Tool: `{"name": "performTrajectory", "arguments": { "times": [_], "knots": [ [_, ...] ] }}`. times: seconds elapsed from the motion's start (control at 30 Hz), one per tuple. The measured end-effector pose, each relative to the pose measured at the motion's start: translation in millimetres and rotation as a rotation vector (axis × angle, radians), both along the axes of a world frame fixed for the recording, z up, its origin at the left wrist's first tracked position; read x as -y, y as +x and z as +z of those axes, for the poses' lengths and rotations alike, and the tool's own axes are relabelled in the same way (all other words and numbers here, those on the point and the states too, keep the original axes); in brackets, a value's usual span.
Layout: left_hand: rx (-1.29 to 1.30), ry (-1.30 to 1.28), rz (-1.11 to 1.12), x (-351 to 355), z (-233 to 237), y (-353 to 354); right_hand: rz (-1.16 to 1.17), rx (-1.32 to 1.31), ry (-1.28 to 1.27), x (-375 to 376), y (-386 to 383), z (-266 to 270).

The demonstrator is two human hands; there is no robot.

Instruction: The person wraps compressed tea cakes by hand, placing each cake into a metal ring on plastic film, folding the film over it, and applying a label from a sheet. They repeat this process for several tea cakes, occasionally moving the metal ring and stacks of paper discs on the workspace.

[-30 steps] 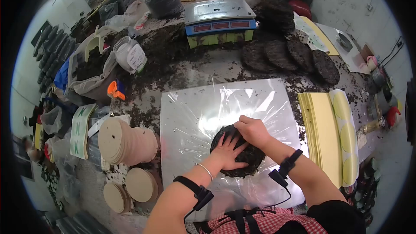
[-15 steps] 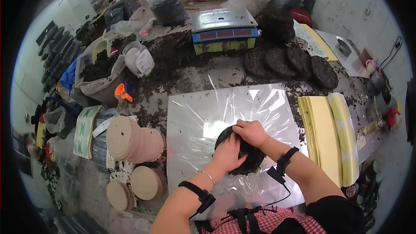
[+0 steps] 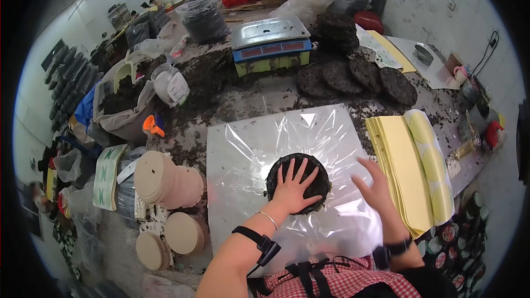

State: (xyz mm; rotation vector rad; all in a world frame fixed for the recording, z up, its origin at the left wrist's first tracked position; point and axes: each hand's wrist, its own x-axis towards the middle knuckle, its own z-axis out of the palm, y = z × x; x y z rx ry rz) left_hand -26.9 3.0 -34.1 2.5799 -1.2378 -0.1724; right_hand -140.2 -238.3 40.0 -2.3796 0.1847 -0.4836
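A dark round cake (image 3: 307,166) of pressed leafy flakes lies on a sheet of clear plastic film (image 3: 254,143), spread over a pale square board. My left hand (image 3: 295,187) rests flat on top of the cake, its fingers spread wide. To the right of it, my right hand (image 3: 376,185) hovers above the film's right side, apart from the cake, with fingers parted and nothing in them. Part of the cake is hidden under the left hand.
Stacked round cardboard discs (image 3: 153,179) stand at left. Yellow paper sheets (image 3: 395,171) and a strip of round labels (image 3: 428,160) lie at right. Behind are a scale (image 3: 270,49), more dark cakes (image 3: 364,74), an orange-handled tool (image 3: 153,126) and a flake-filled bag (image 3: 118,102).
My right hand has left the cake and moved right, opening. The left hand has gone from gripping the cake's edge to lying flat on it. The view has shifted slightly.
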Motion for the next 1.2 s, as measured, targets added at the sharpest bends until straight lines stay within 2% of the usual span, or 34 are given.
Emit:
{"name": "performTrajectory", "arguments": {
  "times": [0.07, 0.1, 0.13, 0.17, 0.23, 0.3, 0.33, 0.37, 0.4, 0.47, 0.5, 0.53, 0.57, 0.6, 0.63, 0.67, 0.7, 0.77, 0.8, 0.87, 0.93, 0.97, 1.03, 1.07, 1.1, 1.17, 1.2],
  "knots": [
    [-0.044, 0.130, -0.003, 6.5, -9.1, 3.6, -0.183, -0.177, 0.135, 19.0, -63.0, -47.8],
    [-0.048, 0.123, -0.007, 8.6, -10.8, 4.2, -0.195, -0.328, 0.097, 19.3, -90.1, -54.8],
    [-0.057, 0.161, -0.004, 10.0, -10.4, 5.2, -0.256, -0.603, 0.324, 11.1, -103.4, -48.9],
    [-0.066, 0.203, -0.004, 10.3, -10.1, 5.6, -0.224, -0.727, 0.523, 5.8, -110.3, -63.9],
    [-0.079, 0.215, -0.023, 10.4, -12.4, 7.8, -0.123, -0.862, 0.346, -3.2, -99.3, -71.9],
    [-0.005, 0.250, 0.010, 13.4, -14.9, 6.4, 0.163, -0.585, 0.497, 13.8, -74.7, -62.5],
    [0.003, 0.255, 0.019, 13.9, -17.2, 5.6, 0.119, -0.447, 1.107, -0.3, -63.6, 20.6],
    [0.010, 0.242, 0.032, 16.3, -18.9, 7.7, 0.375, -0.174, 0.865, 17.6, -82.3, 42.7],
    [-0.014, 0.231, 0.013, 12.2, -20.7, 4.8, 0.377, -0.173, 0.865, 15.8, -96.3, 32.4],
    [-0.072, 0.240, -0.014, 11.1, -13.3, 11.6, 0.340, -0.205, 0.634, 15.0, -109.6, -15.1],
    [0.033, 0.192, -0.019, 6.4, 1.1, 6.9, 0.311, -0.226, 0.528, 10.3, -122.9, -31.2],
    [-0.166, 0.074, -0.042, -4.7, 16.2, 4.7, 0.359, -0.278, -0.099, -20.6, -130.6, -37.7],
    [-0.355, -0.049, -0.060, -18.2, 37.9, 6.8, 0.520, -0.166, -0.379, -26.0, -129.2, -97.4],
    [-0.429, -0.357, 0.043, -37.3, 87.7, -21.6, 0.661, 0.012, -0.569, -53.3, -116.4, -68.4],
    [-0.500, -0.657, 0.138, -61.3, 137.4, -62.4, 0.658, 0.025, -0.560, -66.3, -97.8, -70.4],
    [-0.444, -0.843, -0.056, -93.3, 149.8, -97.3, 0.547, 0.030, -0.618, -79.3, -86.5, -78.8],
    [-0.519, -0.569, -0.411, -106.3, 70.0, -132.9, 0.440, 0.026, -0.672, -92.1, -80.7, -84.6],
    [-1.169, -0.712, -0.510, -92.4, 98.1, -195.4, 0.369, 0.080, -0.655, -108.8, -57.1, -79.4],
    [-1.159, -0.713, -0.504, -89.9, 71.2, -214.2, 0.299, 0.135, -0.652, -113.1, -44.9, -75.3],
    [-0.414, -0.588, 0.362, -90.7, -2.5, -226.4, 0.327, 0.083, -0.613, -120.2, -27.4, -70.2],
    [-0.105, -0.724, 0.584, -81.3, -6.8, -189.4, 0.407, 0.007, -0.574, -119.2, -14.2, -65.7],
    [-0.003, -0.687, 0.524, -73.1, -1.6, -166.1, 0.413, 0.011, -0.576, -118.6, -4.3, -61.7],
    [0.100, -0.612, 0.376, -47.6, 12.6, -113.0, 0.436, -0.309, -0.506, -121.7, 7.7, -60.5],
    [0.101, -0.574, 0.275, -31.7, 17.3, -90.2, 0.392, -0.158, -0.472, -119.3, 15.4, -88.9],
    [0.092, -0.566, 0.263, -20.0, 29.3, -73.1, 0.381, -0.166, -0.462, -114.4, 12.0, -84.1],
    [-0.320, 0.043, 0.431, -2.0, 47.1, -49.1, 0.569, -0.099, -0.275, -95.9, 9.2, -62.9],
    [-0.312, 0.053, 0.406, -3.8, 48.8, -45.6, 0.586, 0.123, -0.057, -85.9, -7.2, -68.2]
  ]
}}
